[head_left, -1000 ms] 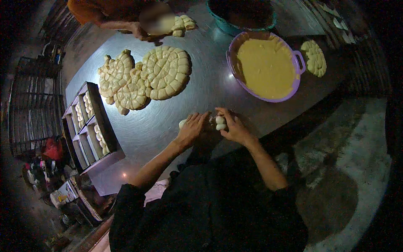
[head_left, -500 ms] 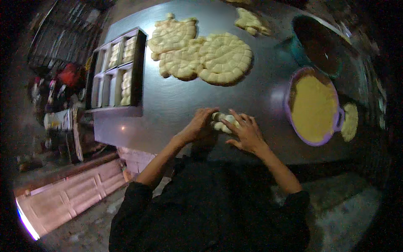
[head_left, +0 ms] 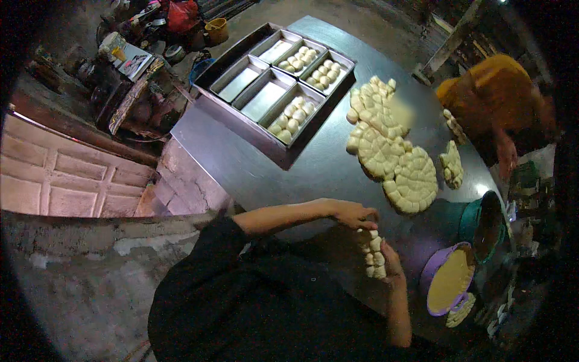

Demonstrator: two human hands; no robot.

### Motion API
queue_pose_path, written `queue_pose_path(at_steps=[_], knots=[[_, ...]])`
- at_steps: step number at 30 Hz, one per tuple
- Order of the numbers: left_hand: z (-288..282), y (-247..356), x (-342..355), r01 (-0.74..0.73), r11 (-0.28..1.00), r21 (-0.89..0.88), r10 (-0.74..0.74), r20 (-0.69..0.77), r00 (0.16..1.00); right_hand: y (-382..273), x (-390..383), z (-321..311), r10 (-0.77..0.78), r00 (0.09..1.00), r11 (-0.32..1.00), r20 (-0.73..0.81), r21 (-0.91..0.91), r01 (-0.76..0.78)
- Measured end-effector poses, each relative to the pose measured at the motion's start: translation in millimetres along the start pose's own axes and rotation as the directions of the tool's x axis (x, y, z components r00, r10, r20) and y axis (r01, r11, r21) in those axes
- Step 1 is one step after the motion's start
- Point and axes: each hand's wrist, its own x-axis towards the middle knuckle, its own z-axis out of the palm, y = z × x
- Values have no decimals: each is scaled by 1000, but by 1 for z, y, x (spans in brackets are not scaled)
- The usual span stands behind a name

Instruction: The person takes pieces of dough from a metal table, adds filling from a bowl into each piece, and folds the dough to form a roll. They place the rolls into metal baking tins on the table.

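A small cluster of pale dough balls (head_left: 373,256) sits between my hands at the table's near edge. At its far end, my left hand (head_left: 353,214) curls its fingers over the dough. Along the right side, my right hand (head_left: 393,262) presses against the cluster with closed fingers. Its fingertips are partly hidden by the dough. Beyond my hands lie large flat rounds of scored dough (head_left: 410,181), joined in a chain.
A dark tray (head_left: 202,90) of metal tins stands far left; three tins hold dough balls. Smaller dough pieces (head_left: 451,164), a green basin (head_left: 470,223) and a purple tub (head_left: 429,271) of yellow stuff are at right. A person in orange (head_left: 494,90) stands across the table.
My view has swung left, bringing the tray nearer the middle and a person into sight. The dough cluster stays with my hands, now turned lengthwise in the picture.
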Motion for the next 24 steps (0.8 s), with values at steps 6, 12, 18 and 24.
queue_pose_path(at_steps=[6, 12, 18, 24], knots=[[-86, -35, -197, -294, 897, -330, -205, -900, 385, -45, 100, 201, -137, 989, 958, 53, 260, 119], [-92, -66, -349, -436, 796, -420, -527, -835, -158, -114, 269, 330, -266, 960, 918, 85, 325, 226], [-87, -86, -393, -344, 842, -416, -515, -809, -283, -140, 393, 379, -619, 785, 785, -16, 19, 619], [-146, -85, -363, 26, 907, -420, -414, -902, -121, -119, 386, 353, -593, 804, 727, -41, -457, 513]])
